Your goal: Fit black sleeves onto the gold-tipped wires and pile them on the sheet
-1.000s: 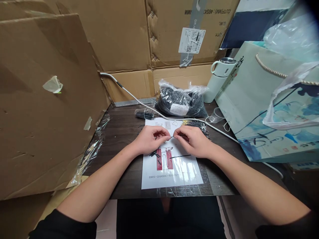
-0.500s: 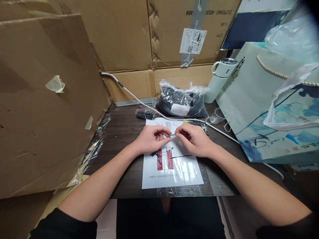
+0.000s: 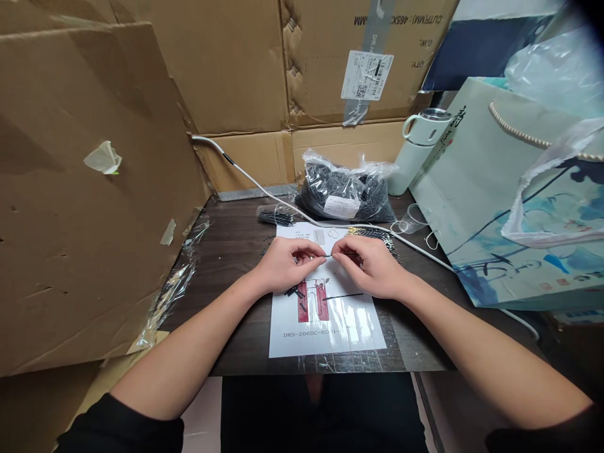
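Over the upper part of a printed sheet [image 3: 330, 343], both hands meet with their fingertips almost touching. My left hand [image 3: 287, 264] is closed in a pinch on one end of a thin black wire [image 3: 329, 256]. From the other side, my right hand [image 3: 370, 265] pinches the same wire between thumb and fingers; its far part is hidden by that hand. Whether a small sleeve sits on the wire is too fine to make out. Below the hands, another black wire [image 3: 343, 296] lies across the sheet. Several short black tube pieces [image 3: 296, 292] lie beside my left hand.
Bundles of black wires lie at the left [image 3: 276, 217] and right [image 3: 377, 238]. Behind stands a clear bag of black parts [image 3: 346, 189], with a white cable [image 3: 264, 192] crossing in front. A bottle [image 3: 418, 151], paper bag [image 3: 514, 195] and cardboard wall [image 3: 94, 189] border the table.
Hardly anything differs. The fingertips of my left hand have shifted very slightly right along the wire, while my right hand stays in place.
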`<state>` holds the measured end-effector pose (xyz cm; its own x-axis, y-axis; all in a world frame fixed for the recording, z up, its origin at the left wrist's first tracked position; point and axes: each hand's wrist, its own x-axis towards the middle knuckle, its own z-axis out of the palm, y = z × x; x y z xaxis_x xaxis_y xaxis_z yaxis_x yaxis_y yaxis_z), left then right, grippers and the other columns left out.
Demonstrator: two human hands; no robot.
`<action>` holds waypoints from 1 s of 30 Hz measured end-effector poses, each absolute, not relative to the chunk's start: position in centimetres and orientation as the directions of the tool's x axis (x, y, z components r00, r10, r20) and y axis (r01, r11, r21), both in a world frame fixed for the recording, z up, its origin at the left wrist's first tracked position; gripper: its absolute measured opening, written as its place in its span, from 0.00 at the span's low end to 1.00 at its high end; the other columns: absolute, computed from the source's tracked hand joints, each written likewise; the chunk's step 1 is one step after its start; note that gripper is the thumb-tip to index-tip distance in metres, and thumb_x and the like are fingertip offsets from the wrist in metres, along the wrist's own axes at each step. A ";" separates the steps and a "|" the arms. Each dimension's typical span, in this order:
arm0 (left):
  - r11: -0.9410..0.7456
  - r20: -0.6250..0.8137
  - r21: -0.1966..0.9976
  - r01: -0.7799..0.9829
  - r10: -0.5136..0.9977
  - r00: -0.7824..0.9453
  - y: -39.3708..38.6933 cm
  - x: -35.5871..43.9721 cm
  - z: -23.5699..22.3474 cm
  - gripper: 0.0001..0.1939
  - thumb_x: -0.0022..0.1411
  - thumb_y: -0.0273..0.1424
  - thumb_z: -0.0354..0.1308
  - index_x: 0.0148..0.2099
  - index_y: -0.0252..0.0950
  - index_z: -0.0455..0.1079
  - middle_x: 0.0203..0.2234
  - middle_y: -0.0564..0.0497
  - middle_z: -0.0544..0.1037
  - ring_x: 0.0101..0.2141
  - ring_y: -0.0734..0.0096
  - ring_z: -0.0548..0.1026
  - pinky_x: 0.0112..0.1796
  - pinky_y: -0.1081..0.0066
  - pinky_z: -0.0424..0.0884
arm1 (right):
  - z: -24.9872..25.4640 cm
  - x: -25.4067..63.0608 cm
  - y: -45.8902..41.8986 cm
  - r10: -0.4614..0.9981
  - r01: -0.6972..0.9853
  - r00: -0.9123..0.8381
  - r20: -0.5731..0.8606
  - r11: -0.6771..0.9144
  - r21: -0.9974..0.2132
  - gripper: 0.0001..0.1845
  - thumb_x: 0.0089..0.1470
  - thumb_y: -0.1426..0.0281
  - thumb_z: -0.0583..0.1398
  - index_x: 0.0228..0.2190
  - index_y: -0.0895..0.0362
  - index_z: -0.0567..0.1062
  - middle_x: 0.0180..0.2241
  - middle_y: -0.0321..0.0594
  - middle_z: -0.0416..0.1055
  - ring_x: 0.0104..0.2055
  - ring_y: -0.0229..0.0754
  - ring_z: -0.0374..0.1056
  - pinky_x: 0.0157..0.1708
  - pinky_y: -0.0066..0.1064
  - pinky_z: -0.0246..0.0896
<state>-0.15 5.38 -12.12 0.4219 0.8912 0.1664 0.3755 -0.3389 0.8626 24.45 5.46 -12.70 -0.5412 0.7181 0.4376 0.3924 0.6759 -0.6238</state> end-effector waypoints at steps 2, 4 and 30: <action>-0.340 0.169 0.861 0.377 0.892 0.419 5.4 -0.1 -12.2 0.13 0.65 0.38 0.69 0.42 0.32 0.85 0.28 0.48 0.82 0.27 0.76 0.71 0.31 0.74 0.70 | -12.7 24.4 5.5 0.718 0.389 -0.540 0.440 0.676 -0.626 0.06 0.69 0.73 0.59 0.38 0.55 0.75 0.33 0.38 0.75 0.33 0.41 0.68 0.36 0.34 0.62; -0.343 0.174 0.859 0.380 0.894 0.414 5.4 -0.1 -12.2 0.13 0.65 0.38 0.69 0.42 0.33 0.84 0.28 0.49 0.81 0.27 0.76 0.71 0.31 0.74 0.69 | -12.7 24.4 5.5 0.718 0.386 -0.538 0.442 0.676 -0.628 0.05 0.69 0.74 0.59 0.38 0.56 0.75 0.33 0.38 0.75 0.32 0.40 0.68 0.36 0.34 0.62; -0.347 0.163 0.850 0.397 0.889 0.428 5.4 -0.4 -12.1 0.14 0.63 0.35 0.69 0.47 0.32 0.82 0.31 0.48 0.83 0.26 0.77 0.70 0.30 0.73 0.69 | -12.7 24.6 5.5 0.725 0.390 -0.537 0.432 0.667 -0.635 0.04 0.68 0.73 0.60 0.39 0.56 0.75 0.33 0.37 0.74 0.33 0.40 0.67 0.36 0.34 0.61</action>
<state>-0.40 5.42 -12.10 0.4283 0.8889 0.1626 0.3974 -0.3469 0.8496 24.64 5.48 -12.73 -0.5368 0.7246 0.4322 0.3898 0.6673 -0.6346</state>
